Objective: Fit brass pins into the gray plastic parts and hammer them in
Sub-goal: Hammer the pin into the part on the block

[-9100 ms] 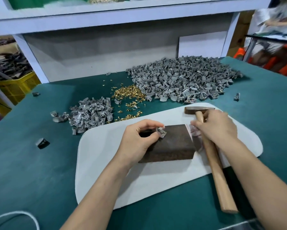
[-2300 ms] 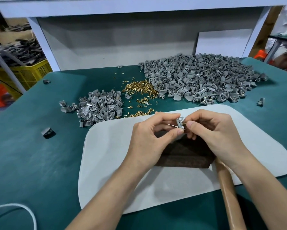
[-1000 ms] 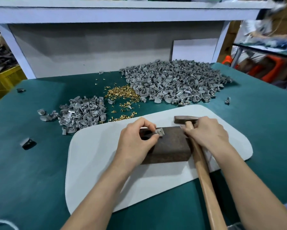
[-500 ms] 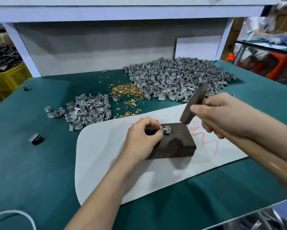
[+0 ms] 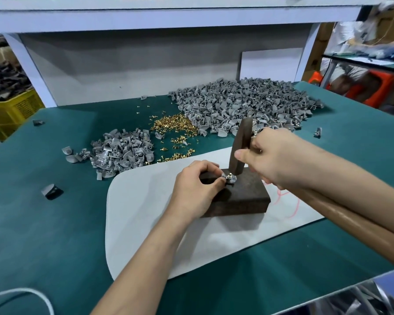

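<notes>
Left grip (image 5: 194, 189) pinches gray part (image 5: 227, 179) between thumb and fingertips and holds it on top of block (image 5: 243, 196), toward the far left edge. Pin (image 5: 230, 175) stands in the part, head up. Right grip (image 5: 280, 155) is wrapped round hammer (image 5: 240, 146) high on the handle, just under the head. The wooden handle runs back under the right forearm toward lower right. Hammer head is nearly upright, lower face down at the pin; touching or just above, cannot tell. Block is dark and sits on white pad (image 5: 141, 212), which lies on green tabletop (image 5: 43, 235). Red scribble (image 5: 284, 201) on pad, right of block. Behind pad: pin pile (image 5: 171, 123) in the middle, big pile (image 5: 243, 103) of gray parts to its right, small pile (image 5: 121, 151) of the same to its left. Dark piece (image 5: 51, 191) lies alone on tabletop, left of pad. White cord (image 5: 20, 294) loops at bottom-left corner. Yellow crate (image 5: 11, 108) sits off the tabletop, far left.
</notes>
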`<state>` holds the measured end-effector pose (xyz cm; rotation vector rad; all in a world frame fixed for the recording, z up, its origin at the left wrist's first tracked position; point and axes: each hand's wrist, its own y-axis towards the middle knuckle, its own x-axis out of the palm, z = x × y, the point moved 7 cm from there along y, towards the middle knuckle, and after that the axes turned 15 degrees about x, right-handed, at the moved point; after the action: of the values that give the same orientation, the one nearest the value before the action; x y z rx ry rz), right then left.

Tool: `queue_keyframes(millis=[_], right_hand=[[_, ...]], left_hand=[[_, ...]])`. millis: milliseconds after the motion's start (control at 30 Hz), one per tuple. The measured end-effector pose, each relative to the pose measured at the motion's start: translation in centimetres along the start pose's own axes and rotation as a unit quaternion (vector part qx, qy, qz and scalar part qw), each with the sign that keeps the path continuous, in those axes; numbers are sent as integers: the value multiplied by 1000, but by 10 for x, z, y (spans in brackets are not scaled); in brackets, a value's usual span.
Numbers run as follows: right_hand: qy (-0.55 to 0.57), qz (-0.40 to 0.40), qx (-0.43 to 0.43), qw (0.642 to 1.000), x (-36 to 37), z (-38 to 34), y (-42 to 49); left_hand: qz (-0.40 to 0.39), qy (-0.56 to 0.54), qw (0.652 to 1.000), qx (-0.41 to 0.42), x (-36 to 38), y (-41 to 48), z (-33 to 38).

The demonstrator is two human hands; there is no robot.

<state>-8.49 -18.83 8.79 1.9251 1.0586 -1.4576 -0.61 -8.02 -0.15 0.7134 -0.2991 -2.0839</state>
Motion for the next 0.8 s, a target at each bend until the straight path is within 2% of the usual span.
queue_keyframes(millis=[133,267,433,567,700,800], right_hand=[[64,51,-3,997,-21,3,2],[-19,19,8,1000,13,1,3],[40,71,-2,997,-12,3,6],[-26,28,-1,999,12,1,-1],[11,55,-7,998,-3,1,3],[-21,20,-11,1000,8,-3,3]], left_hand=[[4,-11,1000,-17,0,0,-2],[-1,-3,1000,-5,-1,-1,0],[-1,11,1000,-2,-2,1,2],[4,15,1000,7,-3,0,4],[-4,11,1000,11,-2,2,4],[-4,5,1000,10,-2,1,4]])
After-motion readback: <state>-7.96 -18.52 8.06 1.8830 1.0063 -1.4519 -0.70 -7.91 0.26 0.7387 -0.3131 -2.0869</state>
